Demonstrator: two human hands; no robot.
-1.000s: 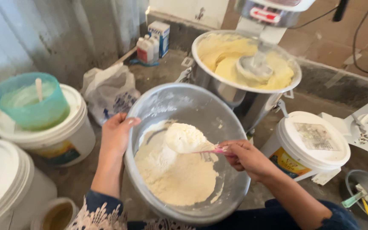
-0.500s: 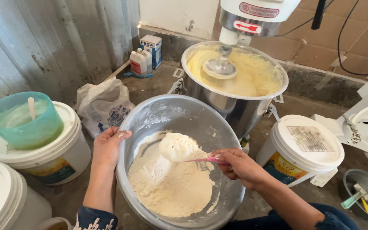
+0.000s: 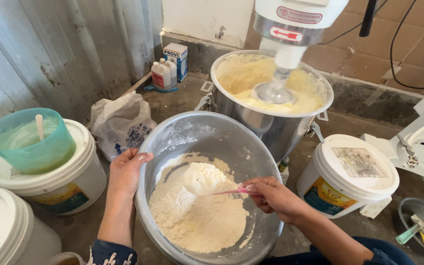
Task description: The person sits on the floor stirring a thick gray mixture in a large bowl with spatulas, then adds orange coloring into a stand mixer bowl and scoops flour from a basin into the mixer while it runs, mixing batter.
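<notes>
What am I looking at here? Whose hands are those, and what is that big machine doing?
The picture comes from a camera worn on a person's head, looking down, so the hands are that person's own. The left hand steadies the rim of a big metal bowl holding flour. The right hand has a grip on a pink-handled spoon heaped with flour. Behind stands an electric mixer, its beater down in a steel pot of yellow batter. Around them on the floor are white lidded buckets and a green bowl.
</notes>
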